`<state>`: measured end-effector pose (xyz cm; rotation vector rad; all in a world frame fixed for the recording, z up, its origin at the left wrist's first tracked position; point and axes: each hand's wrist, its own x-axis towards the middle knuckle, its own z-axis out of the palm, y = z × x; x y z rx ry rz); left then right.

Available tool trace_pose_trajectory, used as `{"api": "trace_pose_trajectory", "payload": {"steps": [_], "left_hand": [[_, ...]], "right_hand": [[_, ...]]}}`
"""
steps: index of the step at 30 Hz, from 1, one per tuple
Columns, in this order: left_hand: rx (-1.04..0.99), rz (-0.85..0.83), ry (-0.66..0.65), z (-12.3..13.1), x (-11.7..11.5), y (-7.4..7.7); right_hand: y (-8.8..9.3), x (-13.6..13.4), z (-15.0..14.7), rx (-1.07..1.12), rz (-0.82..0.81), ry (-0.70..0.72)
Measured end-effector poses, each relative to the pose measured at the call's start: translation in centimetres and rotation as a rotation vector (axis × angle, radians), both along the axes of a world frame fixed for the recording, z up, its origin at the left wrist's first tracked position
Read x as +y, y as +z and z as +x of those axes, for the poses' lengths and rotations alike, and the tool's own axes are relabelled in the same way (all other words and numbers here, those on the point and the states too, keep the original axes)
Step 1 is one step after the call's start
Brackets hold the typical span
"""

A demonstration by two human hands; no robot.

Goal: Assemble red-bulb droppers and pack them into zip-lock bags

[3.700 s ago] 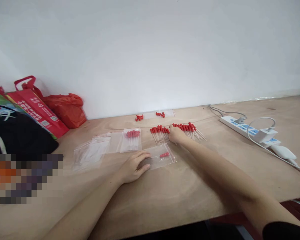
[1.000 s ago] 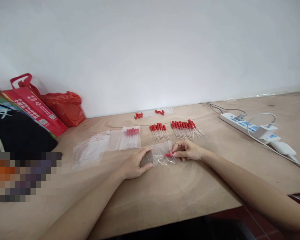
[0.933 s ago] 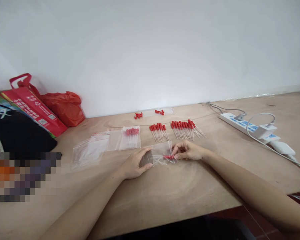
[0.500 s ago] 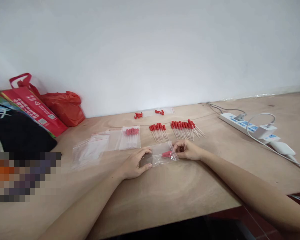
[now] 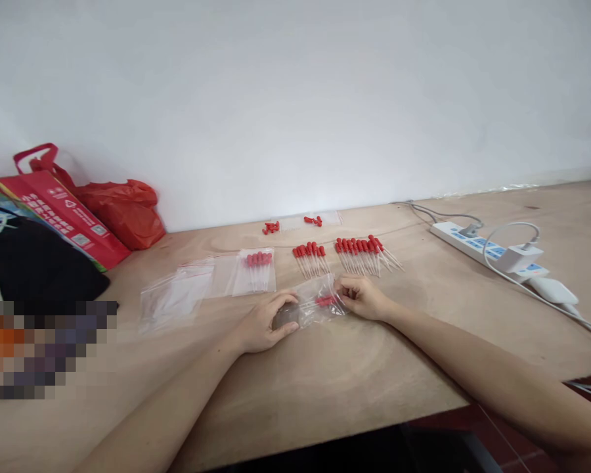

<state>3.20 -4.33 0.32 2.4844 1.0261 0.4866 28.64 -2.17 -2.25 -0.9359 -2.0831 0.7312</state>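
A small clear zip bag (image 5: pixel 311 306) lies on the wooden table (image 5: pixel 325 381) with red-bulbed droppers (image 5: pixel 324 301) inside it. My left hand (image 5: pixel 263 323) grips the bag's left end, fingers curled over it. My right hand (image 5: pixel 362 296) pinches the bag's right end by the red bulbs. Just behind the bag lie two rows of loose red-bulbed droppers (image 5: pixel 311 258) (image 5: pixel 364 253).
A filled bag of droppers (image 5: pixel 256 270) and flat empty bags (image 5: pixel 177 295) lie to the left. Loose red bulbs (image 5: pixel 272 228) sit near the wall. Red bags (image 5: pixel 121 210) and a black bag (image 5: pixel 29 263) stand far left. A white power strip (image 5: pixel 487 253) with cables lies right.
My right hand came back from the dropper rows to the bag's right end and put another dropper in. My left hand stayed on the bag, which now bulges upward.
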Motion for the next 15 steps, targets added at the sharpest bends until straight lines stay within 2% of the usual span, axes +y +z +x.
{"api": "trace_pose_trajectory", "payload": {"steps": [2,5,8,11,15], "left_hand": [[0.003,0.004,-0.005,0.0,0.0,0.0],[0.018,0.003,0.014,0.0,-0.1,0.1],[0.031,0.005,0.029,0.0,-0.1,0.1],[0.032,0.006,0.008,-0.1,0.1,0.0],[0.022,-0.009,-0.001,-0.2,0.3,-0.3]], "right_hand": [[0.2,0.0,0.1,-0.007,0.019,0.071],[0.1,0.2,0.3,0.03,-0.119,0.097],[-0.3,0.5,0.1,0.074,-0.223,-0.035],[-0.7,0.8,-0.2,0.046,-0.174,-0.171],[-0.5,1.7,0.2,-0.004,-0.274,-0.18]]}}
